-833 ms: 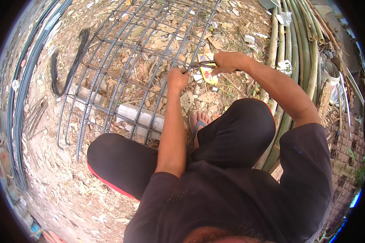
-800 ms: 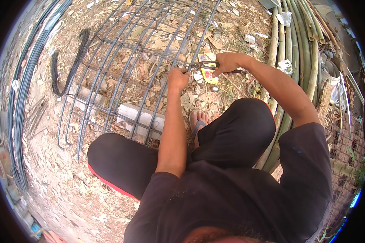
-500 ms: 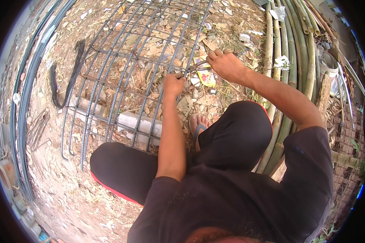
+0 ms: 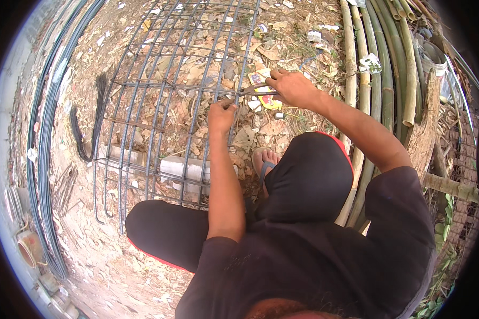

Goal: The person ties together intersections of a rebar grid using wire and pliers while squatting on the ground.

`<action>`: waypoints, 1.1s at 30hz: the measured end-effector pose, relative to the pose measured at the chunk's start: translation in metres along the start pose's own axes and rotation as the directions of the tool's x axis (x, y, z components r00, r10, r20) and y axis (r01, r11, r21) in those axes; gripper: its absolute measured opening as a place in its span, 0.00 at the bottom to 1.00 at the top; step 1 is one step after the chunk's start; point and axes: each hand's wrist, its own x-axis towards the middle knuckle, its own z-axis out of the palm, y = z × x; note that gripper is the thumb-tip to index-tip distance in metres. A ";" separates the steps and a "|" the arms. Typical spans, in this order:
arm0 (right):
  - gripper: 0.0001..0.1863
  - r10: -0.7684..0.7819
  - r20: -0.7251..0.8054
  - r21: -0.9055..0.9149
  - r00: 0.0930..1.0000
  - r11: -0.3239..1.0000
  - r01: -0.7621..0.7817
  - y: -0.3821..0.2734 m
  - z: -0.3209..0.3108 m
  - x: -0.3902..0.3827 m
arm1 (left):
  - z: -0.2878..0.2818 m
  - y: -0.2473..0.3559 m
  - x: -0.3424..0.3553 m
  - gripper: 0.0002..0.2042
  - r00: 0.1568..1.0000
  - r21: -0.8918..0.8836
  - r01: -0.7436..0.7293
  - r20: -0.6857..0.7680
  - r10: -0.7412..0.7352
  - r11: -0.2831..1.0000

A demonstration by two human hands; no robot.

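Rebar cage [image 4: 165, 84] lower in view

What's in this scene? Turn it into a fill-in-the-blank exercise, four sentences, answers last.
1. The bare right hand grips the dark metal pliers, whose tip points to the picture's ____.
2. The bent, thin black wire bundle lies at the ____ side of the grey steel rebar grid.
3. The black cloth trousers have ____ edging.
4. The long, round bamboo poles lie to the person's ____.
Missing words: left; left; red; right.
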 end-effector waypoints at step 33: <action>0.15 0.627 -0.377 0.578 0.681 0.734 -0.356 0.053 0.005 -0.038 | -0.097 0.032 -0.034 0.19 0.974 -0.116 0.154 -0.151 -0.171 0.981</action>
